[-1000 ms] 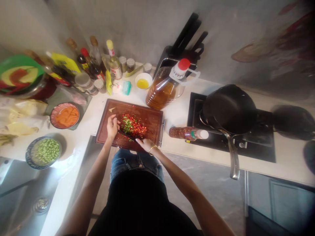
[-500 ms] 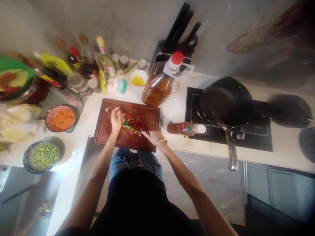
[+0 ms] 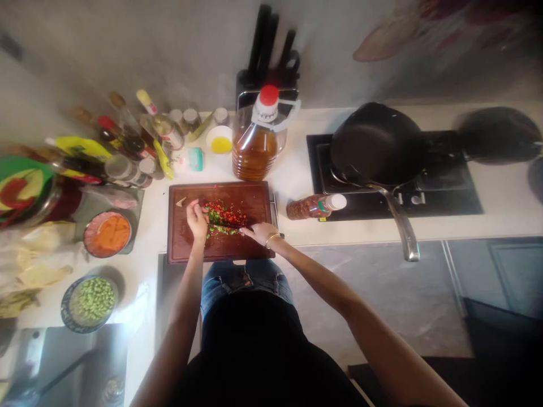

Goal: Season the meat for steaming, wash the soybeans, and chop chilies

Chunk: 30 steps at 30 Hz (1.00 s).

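Note:
My right hand (image 3: 262, 234) is closed round the handle of a knife (image 3: 224, 228), whose dark blade lies low over the cutting board (image 3: 182, 249) and points left. Close to the blade's tip, my left hand (image 3: 197, 220) has its fingers bent together; whether they pinch anything is too small to make out. Chopped red chili (image 3: 232, 213) is spread behind the blade. Chopped green pieces (image 3: 215, 216) lie mixed with it, some along the blade near my left fingers. A small pale scrap (image 3: 181, 202) rests at the board's upper left.
Behind the board stand a large oil jug (image 3: 257, 150) and a bowl of yellow liquid (image 3: 221, 144). To the right are a chili-flake bottle (image 3: 307, 207) and a wok (image 3: 377, 147) on the stove. Bowls of orange slices (image 3: 108, 233) and green pieces (image 3: 95, 298) sit left.
The view has shifted. My left fingers have curled in more, beside the blade's tip. The knife lies more level, along the near side of the chopped pile.

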Tool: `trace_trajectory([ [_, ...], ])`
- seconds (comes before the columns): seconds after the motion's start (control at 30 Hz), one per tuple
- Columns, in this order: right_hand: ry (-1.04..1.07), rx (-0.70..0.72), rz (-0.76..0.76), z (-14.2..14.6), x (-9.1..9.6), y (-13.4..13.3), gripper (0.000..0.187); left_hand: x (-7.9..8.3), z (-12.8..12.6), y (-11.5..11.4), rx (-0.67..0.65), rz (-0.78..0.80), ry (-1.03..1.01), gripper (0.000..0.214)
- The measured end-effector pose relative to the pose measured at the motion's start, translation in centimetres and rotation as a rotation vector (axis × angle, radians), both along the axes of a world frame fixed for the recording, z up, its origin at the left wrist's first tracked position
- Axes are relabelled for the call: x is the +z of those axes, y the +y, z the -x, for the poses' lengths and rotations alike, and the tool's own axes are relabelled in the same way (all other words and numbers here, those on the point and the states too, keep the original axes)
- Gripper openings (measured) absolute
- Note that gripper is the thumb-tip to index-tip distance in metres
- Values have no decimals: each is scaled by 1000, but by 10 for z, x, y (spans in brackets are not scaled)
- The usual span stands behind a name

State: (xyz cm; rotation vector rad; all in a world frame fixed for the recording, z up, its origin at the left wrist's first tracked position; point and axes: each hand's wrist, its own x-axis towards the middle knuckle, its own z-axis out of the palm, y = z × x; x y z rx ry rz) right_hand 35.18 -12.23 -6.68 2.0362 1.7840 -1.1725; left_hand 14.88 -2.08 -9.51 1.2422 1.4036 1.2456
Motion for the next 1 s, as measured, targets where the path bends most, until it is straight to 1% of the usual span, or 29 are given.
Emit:
trace_trajectory([
  [0.07, 28, -12, -8, -4, 11, 8, 85, 6, -4, 12, 8, -11, -17, 38],
  [0.13, 49, -20, -11, -9, 22, 20, 90, 8, -8, 23, 23, 0, -35, 39],
  [0.2, 57, -24, 10, -15, 29, 31, 93, 6, -12, 29, 37, 23, -46, 36],
  [0.23, 58, -24, 19, -17, 29, 35, 94, 3, -14, 29, 42, 33, -50, 34],
  [0.3, 46, -25, 24, -21, 23, 38, 94, -2, -18, 26, 35, 31, -44, 30],
  [0.37, 26, -26, 17, -24, 12, 34, 91, -6, -21, 20, 10, 10, -18, 27],
  [0.43, 15, -33, 4, -26, 1, 28, 86, -5, -25, 16, -19, -14, 22, 26],
  [0.5, 22, -47, -9, -25, -4, 21, 84, 1, -26, 16, -39, -20, 45, 28],
  [0.57, 45, -56, -24, -21, 0, 16, 88, 10, -23, 17, -42, -21, 51, 32],
  [0.63, 85, -56, -24, -14, 8, 11, 92, 18, -16, 17, -31, -35, 56, 36],
  [0.7, 123, -61, -2, -6, 17, 5, 94, 21, -6, 13, -13, -48, 69, 39],
  [0.77, 144, -73, 38, 1, 20, -1, 95, 18, 3, 4, -3, -29, 75, 41],
  [0.83, 160, -75, 75, 4, 16, -7, 95, 12, 8, -7, 5, 7, 76, 42],
  [0.93, 170, -50, 104, 0, 5, -9, 93, 3, 7, -17, 23, 39, 81, 41],
  [1.0, 141, -30, 91, -5, 0, -5, 89, 2, 2, -17, 26, 40, 84, 39],
])
